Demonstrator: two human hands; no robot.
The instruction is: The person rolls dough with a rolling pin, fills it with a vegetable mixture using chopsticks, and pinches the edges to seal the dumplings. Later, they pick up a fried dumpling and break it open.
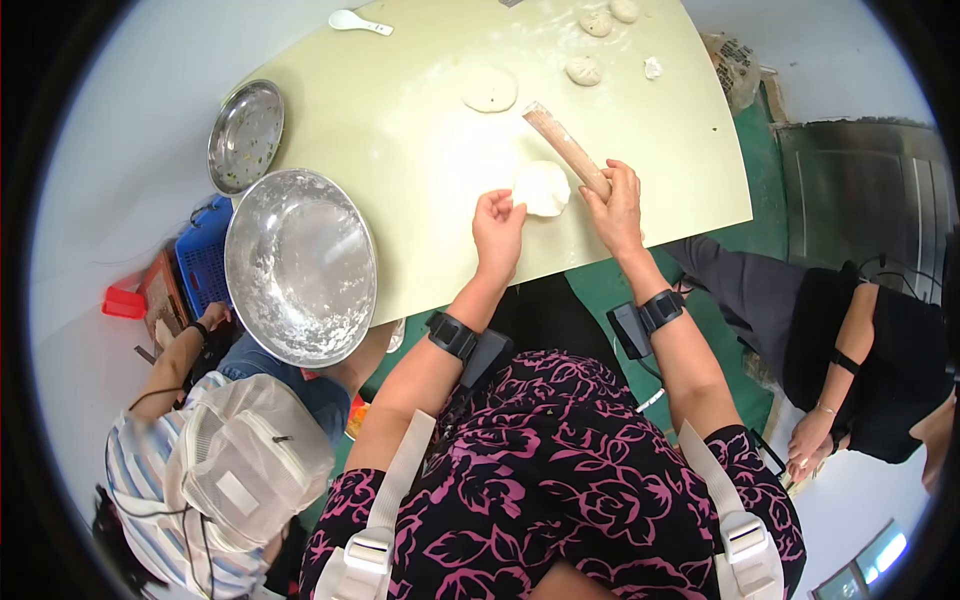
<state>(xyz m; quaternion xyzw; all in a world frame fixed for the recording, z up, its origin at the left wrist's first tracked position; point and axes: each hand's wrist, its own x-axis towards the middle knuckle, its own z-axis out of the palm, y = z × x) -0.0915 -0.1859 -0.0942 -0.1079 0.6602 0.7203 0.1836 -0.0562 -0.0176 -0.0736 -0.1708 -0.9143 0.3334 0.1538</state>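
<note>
A flat round of white dough lies on the pale yellow table. My left hand pinches the dough's left edge between thumb and fingers. In my right hand is the lower end of a wooden rolling pin, which slants up to the left, beside the dough's upper right. Another flattened dough round lies farther up the table. Small dough pieces sit near the upper right, with a small white scrap beside them.
At the table's left edge are a large floury metal bowl and a smaller metal dish. A white spoon lies at the top left. One person is at the lower left, another at the right. A blue basket stands left.
</note>
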